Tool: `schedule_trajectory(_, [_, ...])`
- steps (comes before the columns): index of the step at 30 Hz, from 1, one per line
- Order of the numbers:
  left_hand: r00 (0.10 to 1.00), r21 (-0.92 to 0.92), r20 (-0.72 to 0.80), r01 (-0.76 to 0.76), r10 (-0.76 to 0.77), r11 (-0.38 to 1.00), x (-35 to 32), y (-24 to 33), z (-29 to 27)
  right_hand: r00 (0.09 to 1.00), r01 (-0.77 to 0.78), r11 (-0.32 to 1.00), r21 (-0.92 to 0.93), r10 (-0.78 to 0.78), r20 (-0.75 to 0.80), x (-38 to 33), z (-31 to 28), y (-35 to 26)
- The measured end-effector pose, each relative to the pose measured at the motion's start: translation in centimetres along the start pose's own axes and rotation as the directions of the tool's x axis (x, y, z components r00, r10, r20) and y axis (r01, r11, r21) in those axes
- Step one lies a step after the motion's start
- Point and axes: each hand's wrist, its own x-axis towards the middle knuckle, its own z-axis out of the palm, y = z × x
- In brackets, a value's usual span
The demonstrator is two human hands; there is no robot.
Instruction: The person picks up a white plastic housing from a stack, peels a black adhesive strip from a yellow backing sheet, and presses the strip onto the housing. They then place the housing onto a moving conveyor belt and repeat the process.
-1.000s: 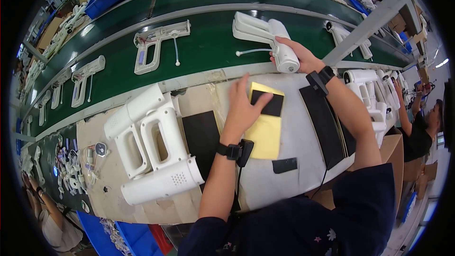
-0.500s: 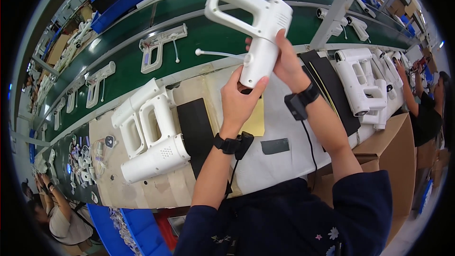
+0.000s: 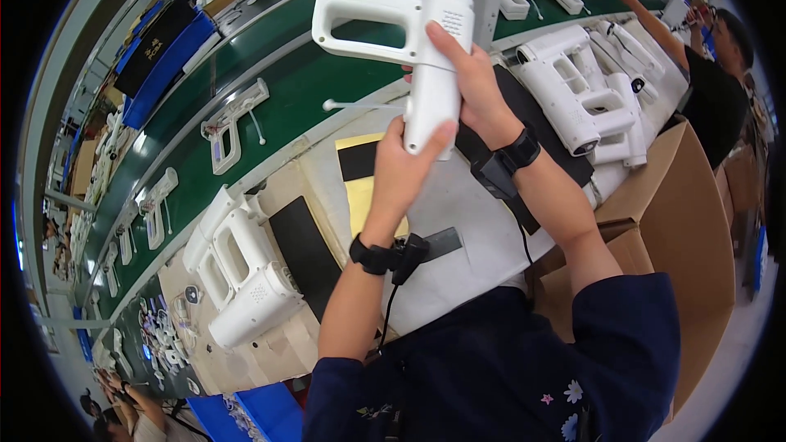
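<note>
In both hands I hold a white plastic handheld device (image 3: 434,102) with a loop handle and a patch of small vent holes. It is raised above the table, its handle pointing left. My left hand (image 3: 397,165) is closed around the barrel's lower end, thumb across the front. My right hand (image 3: 479,86) grips the barrel higher up from the right, with the thumb near the vents; its other fingers are mostly hidden behind. A thin pale tube (image 3: 364,105) with a ball tip sticks out left from the barrel.
Similar white devices (image 3: 254,303) lie on the table at left, and several more (image 3: 565,86) at right. Beyond runs a green conveyor (image 3: 286,98) carrying white housings. An open cardboard box (image 3: 688,229) stands at lower right. A co-worker (image 3: 725,90) is at far right.
My view has turned, so the table and conveyor appear rotated. The device's handle is now closer to level. The co-worker at right now reaches an arm toward the conveyor. Both hands keep their hold.
</note>
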Motion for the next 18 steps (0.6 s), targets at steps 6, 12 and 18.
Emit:
schedule_trajectory(6, [0.954, -0.576, 0.260, 0.278, -0.150, 0.769, 0.7, 0.8, -1.2, 0.992, -0.111, 0.990, 0.091, 0.106, 0.065, 0.4, -1.5, -0.1])
schedule_trajectory(12, [0.988, -0.384, 0.053, 0.154, -0.145, 0.910, 1.5, 0.8, 1.1, 0.993, -0.071, 0.964, -0.256, 0.094, 0.077, 2.7, -1.4, -0.8])
schedule_trajectory(18, [0.936, 0.272, -0.257, -0.169, 0.241, 0.947, 2.4, -0.6, 1.4, 0.982, -0.105, 0.994, 0.026, 0.100, 0.161, 4.7, -1.1, 0.8])
